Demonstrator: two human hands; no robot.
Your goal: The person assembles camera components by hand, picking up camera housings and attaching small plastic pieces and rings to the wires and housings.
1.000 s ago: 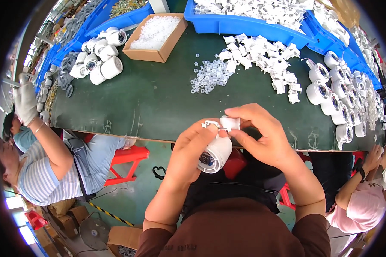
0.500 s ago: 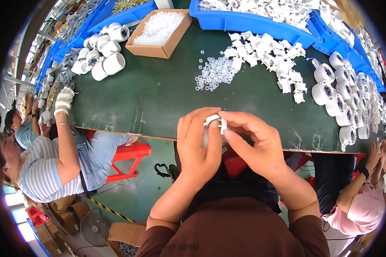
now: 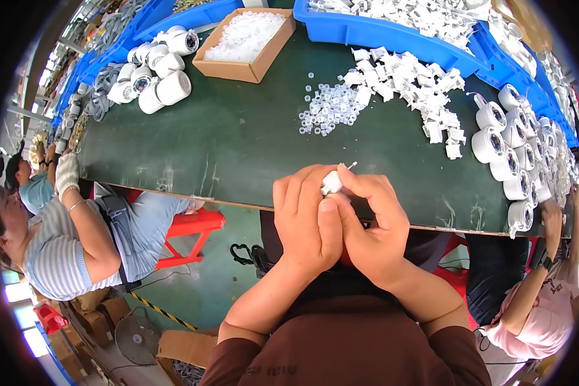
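Both hands meet above the near edge of the green table around a small white plastic part (image 3: 331, 183). My left hand (image 3: 307, 219) is closed round its left side, with the thumb pressed up against it. From the right, my right hand (image 3: 374, 225) pinches at the same part with thumb and forefinger. A thin white pin-like tip (image 3: 352, 165) sticks out by the right forefinger. Most of the part is hidden by the fingers. Beyond the hands lie a pile of small clear plastic rings (image 3: 331, 109) and a heap of white plastic clips (image 3: 424, 96).
A cardboard box (image 3: 228, 69) of translucent pieces and blue bins (image 3: 386, 40) line the far side. White round housings (image 3: 164, 90) stand at the left, more housings (image 3: 505, 164) at the right. Co-workers sit on both sides; a red stool (image 3: 190, 231) stands left.
My hands have drawn closer together, and the white part has turned in them and is more covered. The left co-worker's gloved hand has moved left.
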